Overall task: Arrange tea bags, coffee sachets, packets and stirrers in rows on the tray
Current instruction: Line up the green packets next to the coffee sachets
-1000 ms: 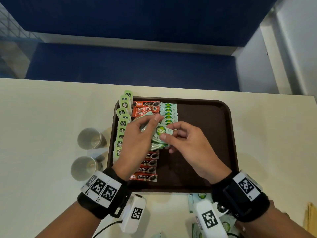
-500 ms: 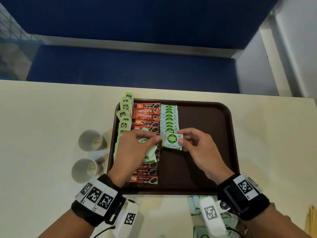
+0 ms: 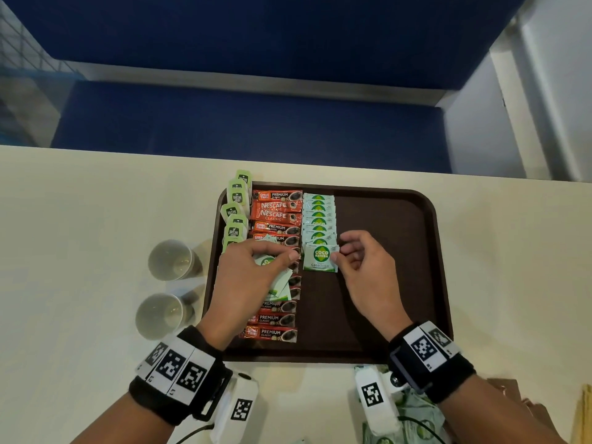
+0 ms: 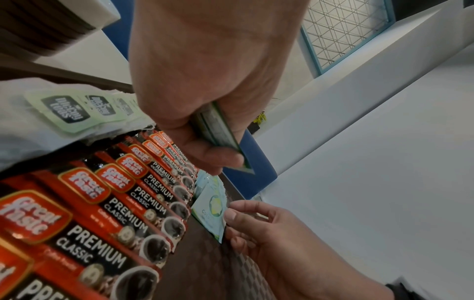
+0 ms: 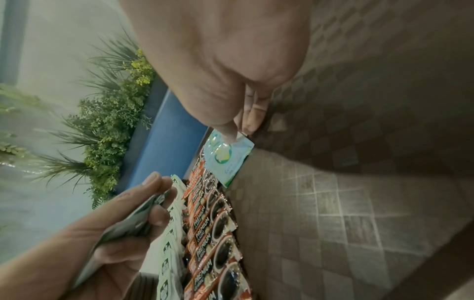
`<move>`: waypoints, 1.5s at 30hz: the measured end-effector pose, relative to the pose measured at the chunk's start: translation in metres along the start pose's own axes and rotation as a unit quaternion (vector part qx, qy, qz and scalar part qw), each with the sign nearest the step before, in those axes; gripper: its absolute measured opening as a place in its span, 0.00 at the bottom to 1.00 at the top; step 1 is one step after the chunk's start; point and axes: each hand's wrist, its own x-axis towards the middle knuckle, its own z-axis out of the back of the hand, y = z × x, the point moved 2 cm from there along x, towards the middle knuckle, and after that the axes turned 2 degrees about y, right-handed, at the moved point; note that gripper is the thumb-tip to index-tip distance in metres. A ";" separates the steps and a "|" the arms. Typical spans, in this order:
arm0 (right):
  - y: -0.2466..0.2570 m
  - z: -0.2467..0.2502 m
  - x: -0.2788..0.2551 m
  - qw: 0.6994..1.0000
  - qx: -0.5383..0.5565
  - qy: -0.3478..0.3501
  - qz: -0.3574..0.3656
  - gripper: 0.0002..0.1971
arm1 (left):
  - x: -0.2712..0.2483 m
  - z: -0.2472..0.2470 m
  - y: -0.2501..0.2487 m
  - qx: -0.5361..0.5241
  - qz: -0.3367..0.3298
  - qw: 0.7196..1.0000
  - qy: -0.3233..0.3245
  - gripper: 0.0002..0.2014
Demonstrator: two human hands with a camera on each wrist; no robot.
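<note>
Sugar packet (image 3: 321, 258) upright-labelled, in right hand (image 3: 365, 267)

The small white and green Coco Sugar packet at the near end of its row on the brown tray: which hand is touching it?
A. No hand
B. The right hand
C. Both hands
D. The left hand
B: the right hand pinches the right edge of the white and green Coco Sugar packet on the brown tray, while the left hand holds a separate stack of sugar packets.
</note>
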 end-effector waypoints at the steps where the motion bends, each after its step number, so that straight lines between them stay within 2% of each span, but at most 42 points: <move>1: -0.001 0.000 0.000 1.000 -0.009 0.001 0.003 0.19 | 0.000 0.000 0.000 0.001 -0.001 1.000 -0.001 0.02; 5: -0.007 -0.001 -0.002 0.997 -0.061 0.039 0.013 0.38 | -0.002 0.002 -0.001 -0.006 -0.002 1.000 -0.006 0.02; 7: -0.008 -0.002 -0.002 0.995 -0.081 0.050 0.023 0.43 | -0.003 0.002 -0.001 -0.007 -0.002 1.000 -0.006 0.02; 13: -0.008 -0.002 -0.003 0.995 -0.087 0.028 0.037 0.37 | -0.002 0.003 -0.001 0.004 0.003 1.000 -0.011 0.02; 18: -0.008 0.000 -0.003 0.995 -0.084 0.017 0.051 0.32 | -0.002 -0.001 -0.003 0.072 -0.005 0.997 0.013 0.02; 23: -0.009 -0.001 -0.003 0.995 -0.075 0.010 0.058 0.30 | 0.002 -0.015 -0.015 0.153 -0.014 0.986 0.069 0.13; 27: -0.011 -0.003 -0.004 0.995 -0.071 0.004 0.064 0.29 | 0.006 -0.021 -0.024 0.196 -0.011 0.978 0.077 0.18; 33: -0.008 -0.004 -0.004 0.997 -0.056 0.002 0.057 0.28 | 0.009 -0.026 -0.026 0.195 0.013 0.977 0.087 0.19; 45: -0.004 -0.005 -0.006 0.998 -0.035 0.000 0.043 0.27 | 0.016 -0.025 -0.020 0.170 -0.001 0.983 0.065 0.22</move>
